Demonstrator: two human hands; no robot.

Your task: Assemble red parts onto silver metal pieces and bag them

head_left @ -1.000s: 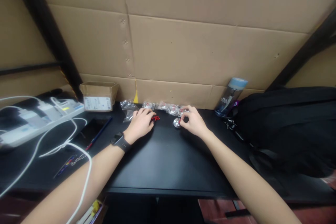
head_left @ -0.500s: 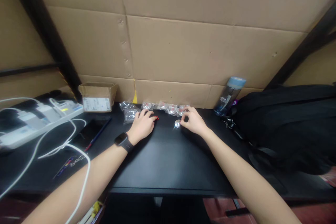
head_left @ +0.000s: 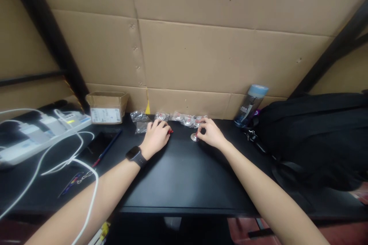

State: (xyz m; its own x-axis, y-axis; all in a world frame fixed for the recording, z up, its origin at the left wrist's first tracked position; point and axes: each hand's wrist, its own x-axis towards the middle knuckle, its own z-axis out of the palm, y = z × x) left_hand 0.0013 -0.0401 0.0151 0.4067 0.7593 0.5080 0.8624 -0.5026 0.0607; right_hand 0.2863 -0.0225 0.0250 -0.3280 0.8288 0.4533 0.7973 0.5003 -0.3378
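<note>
My right hand [head_left: 211, 134] pinches a small shiny silver disc [head_left: 194, 137] at its red part. The disc is low over the black table or on it; I cannot tell which. To the left, my left hand [head_left: 156, 136], with a black watch on its wrist, has its fingers curled round a small red piece [head_left: 170, 131] whose kind is unclear. Clear plastic bags holding similar silver discs [head_left: 188, 120] line the back of the table, just beyond both hands. Crumpled clear bags [head_left: 140, 116] lie by the left hand's knuckles.
A cardboard box [head_left: 107, 107], a white power strip [head_left: 43, 138] with looping cables and a dark tablet [head_left: 100, 145] are at left. On the right stand a blue-capped bottle [head_left: 250, 105] and a black bag [head_left: 313, 134]. A cardboard wall [head_left: 186, 53] closes the back.
The silver disc has tipped flatter and sits slightly lower in the view. My left fingers have drawn in around the red piece. Both arms stay nearly where they were.
</note>
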